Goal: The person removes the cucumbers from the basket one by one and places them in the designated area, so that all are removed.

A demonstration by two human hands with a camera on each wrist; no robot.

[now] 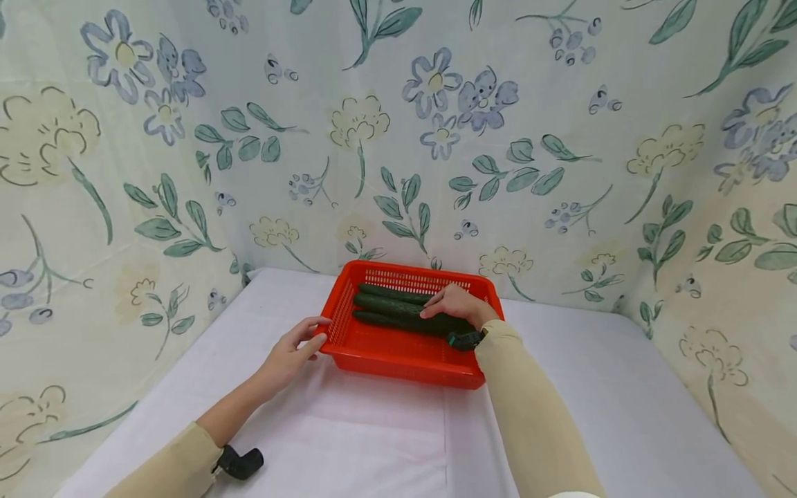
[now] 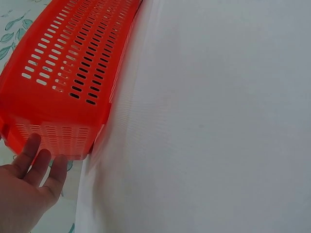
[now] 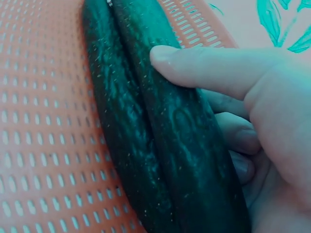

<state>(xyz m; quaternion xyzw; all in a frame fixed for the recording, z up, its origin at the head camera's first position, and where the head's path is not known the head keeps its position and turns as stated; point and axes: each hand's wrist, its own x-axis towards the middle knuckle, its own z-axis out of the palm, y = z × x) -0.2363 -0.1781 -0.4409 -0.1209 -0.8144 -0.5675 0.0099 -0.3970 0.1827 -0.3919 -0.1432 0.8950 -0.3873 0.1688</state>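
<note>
A red plastic basket [image 1: 398, 373] with slotted walls holds three long dark green cucumbers [image 1: 386, 304], lying side by side toward its back. My right hand [image 1: 459, 306] reaches in from the right and grips one cucumber [image 3: 189, 145]: the thumb presses on its near side while the other fingers curl behind it. A second cucumber [image 3: 116, 107] lies right against it in the right wrist view. At the basket's left end is my left hand [image 1: 292, 353], its relaxed fingertips right at the rim. From the left wrist view, its fingers [image 2: 56, 174] are spread beside the slotted wall.
The basket stands on a table under a white cloth [image 1: 373, 443], close to its back edge. A floral curtain [image 1: 436, 194] hangs behind and along both sides. Black wrist cameras [image 1: 241, 462] are strapped to both forearms, over beige sleeves [image 1: 529, 401].
</note>
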